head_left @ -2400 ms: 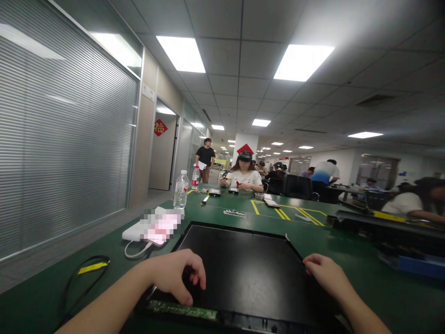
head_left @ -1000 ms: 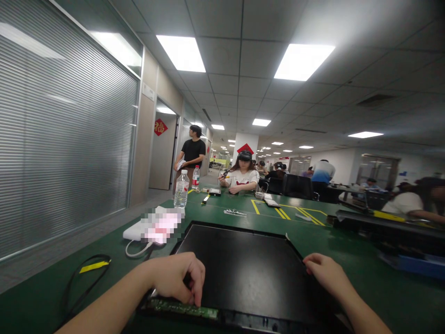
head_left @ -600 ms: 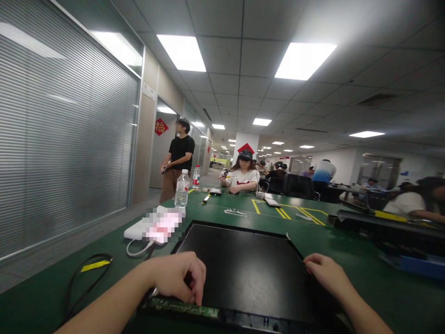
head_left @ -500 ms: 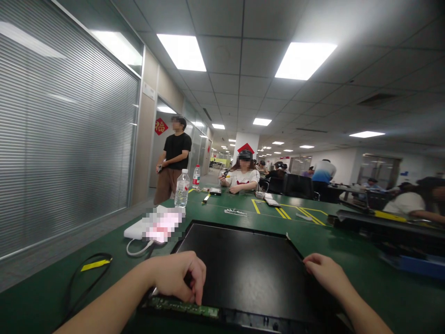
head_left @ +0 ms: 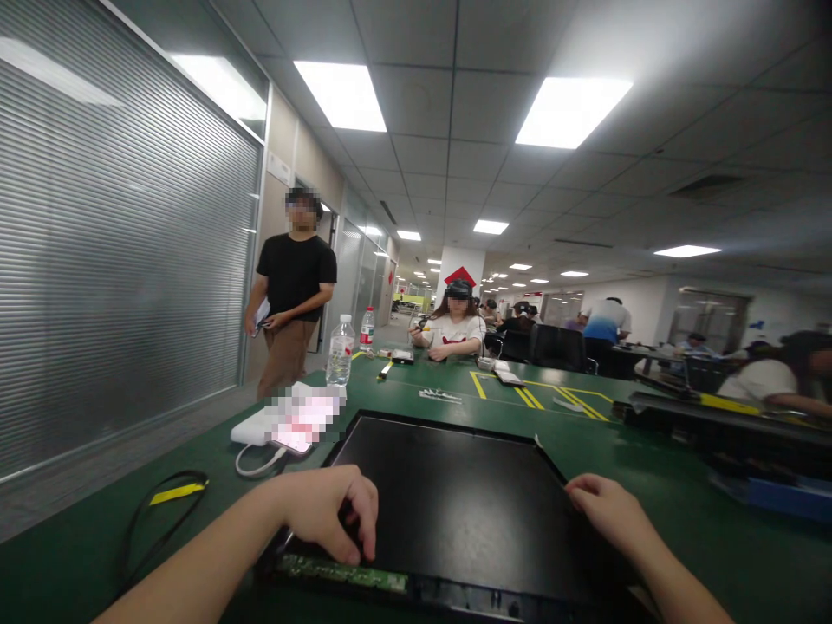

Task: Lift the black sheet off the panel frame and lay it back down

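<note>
A large flat black panel [head_left: 455, 494] lies on the green table [head_left: 559, 429] in front of me. A narrow green circuit strip [head_left: 344, 573] runs along its near edge. My left hand [head_left: 328, 511] rests curled on the panel's near left corner, fingertips pressing down just above the strip. My right hand [head_left: 604, 511] lies on the panel's right edge, fingers loosely bent over the rim. I cannot see anything held in either hand.
A white power bank with a phone on it [head_left: 289, 420] and a cable lie left of the panel. A black cable loop with yellow tape [head_left: 162, 503] is nearer left. Two water bottles [head_left: 339, 351] stand farther back. A person in black [head_left: 289, 295] stands at left; several people sit beyond.
The person in black has walked along the left aisle toward me. My left fingers have curled down onto the panel's near edge by the strip. My right hand has stayed put.
</note>
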Demonstrator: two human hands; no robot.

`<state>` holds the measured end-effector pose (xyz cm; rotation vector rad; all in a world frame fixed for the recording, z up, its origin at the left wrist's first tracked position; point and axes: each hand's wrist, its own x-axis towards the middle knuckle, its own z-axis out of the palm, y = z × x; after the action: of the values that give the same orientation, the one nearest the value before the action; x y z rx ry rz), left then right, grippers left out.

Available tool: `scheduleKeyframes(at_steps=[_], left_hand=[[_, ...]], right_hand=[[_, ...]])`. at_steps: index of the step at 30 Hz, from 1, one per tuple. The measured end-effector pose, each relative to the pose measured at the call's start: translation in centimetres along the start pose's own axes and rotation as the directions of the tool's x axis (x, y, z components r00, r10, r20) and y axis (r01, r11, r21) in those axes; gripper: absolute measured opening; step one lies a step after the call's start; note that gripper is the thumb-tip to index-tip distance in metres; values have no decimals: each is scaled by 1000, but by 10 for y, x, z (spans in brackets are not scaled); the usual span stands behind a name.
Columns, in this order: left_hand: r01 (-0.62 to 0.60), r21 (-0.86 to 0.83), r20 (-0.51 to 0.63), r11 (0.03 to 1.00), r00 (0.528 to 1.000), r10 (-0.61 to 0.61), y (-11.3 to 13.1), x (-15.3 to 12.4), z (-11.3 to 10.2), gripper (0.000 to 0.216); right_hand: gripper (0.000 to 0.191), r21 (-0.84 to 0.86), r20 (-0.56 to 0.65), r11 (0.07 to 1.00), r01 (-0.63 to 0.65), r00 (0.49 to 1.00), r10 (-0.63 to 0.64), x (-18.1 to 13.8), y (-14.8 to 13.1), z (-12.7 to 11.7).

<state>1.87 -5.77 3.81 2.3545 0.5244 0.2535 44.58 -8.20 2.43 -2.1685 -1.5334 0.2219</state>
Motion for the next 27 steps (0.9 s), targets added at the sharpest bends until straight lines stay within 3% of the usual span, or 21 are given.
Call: scheduleKeyframes(at_steps=[12, 27], left_hand=[[12, 41, -87, 999, 996, -9, 2, 0, 0, 26], [-65, -49, -15, 997, 998, 64, 3, 1, 5, 27]], right_hand=[[25, 4, 2, 1000, -5, 1000, 5, -1, -2, 1], [24, -4, -7, 1000, -8, 1000, 8, -2, -7, 0]])
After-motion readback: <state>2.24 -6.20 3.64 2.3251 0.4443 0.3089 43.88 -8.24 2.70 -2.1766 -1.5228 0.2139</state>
